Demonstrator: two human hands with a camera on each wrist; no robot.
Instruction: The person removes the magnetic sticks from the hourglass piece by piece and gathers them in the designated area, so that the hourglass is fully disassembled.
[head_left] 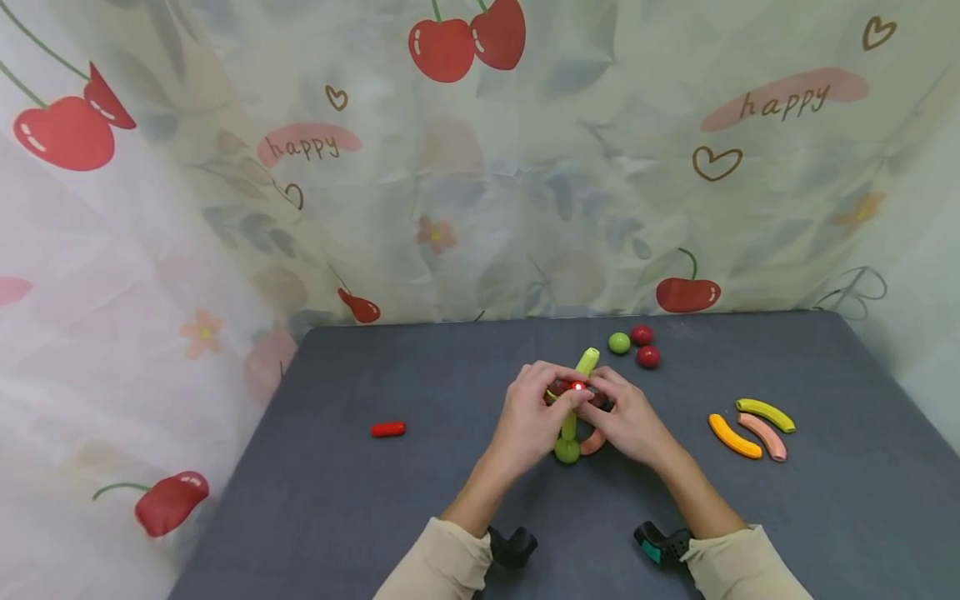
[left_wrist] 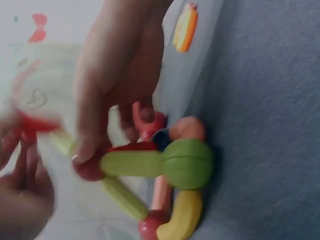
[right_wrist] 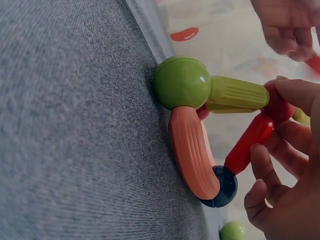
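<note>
My left hand pinches a short red stick, blurred in the left wrist view, above a toy frame of balls and sticks. My right hand grips the frame's dark red top ball, its fingers also against a red stick that slopes down to a dark blue ball. Light green sticks run from the top ball, one to a big green ball near the table. From that ball a curved salmon stick reaches the blue ball, and a curved yellow stick meets a red ball.
On the grey table a lone red stick lies at left. Curved orange, pink and yellow-green sticks lie at right. A green ball and two red balls sit behind the hands. A printed curtain hangs behind.
</note>
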